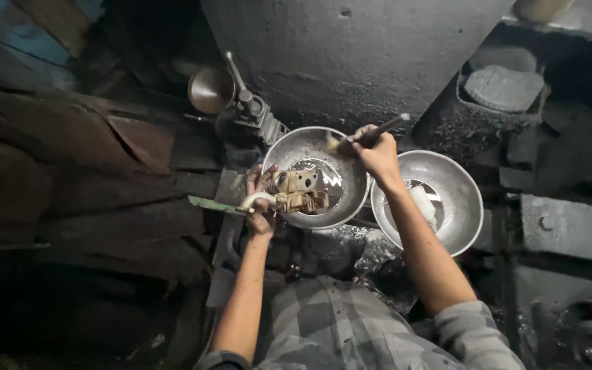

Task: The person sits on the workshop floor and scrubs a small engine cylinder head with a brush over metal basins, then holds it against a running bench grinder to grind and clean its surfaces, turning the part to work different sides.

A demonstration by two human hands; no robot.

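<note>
From the head camera, looking down, the left hand [260, 205] has its fingers wrapped around a brass-coloured metal part [299, 192] and holds it over the near rim of a steel bowl [296, 147]. A pale hose [255, 199] curls from the part across that hand. The right hand [377, 154] is clenched on the dark handle of a brush [371, 136], whose bristles sit over the far side of the same bowl. A second steel bowl [457, 195] stands just to the right, touching the first, with a pale object lying in it. A smaller metal funnel [210, 89] sits further off at the upper left. The grimy counter [570, 226] around them is dark.
</note>
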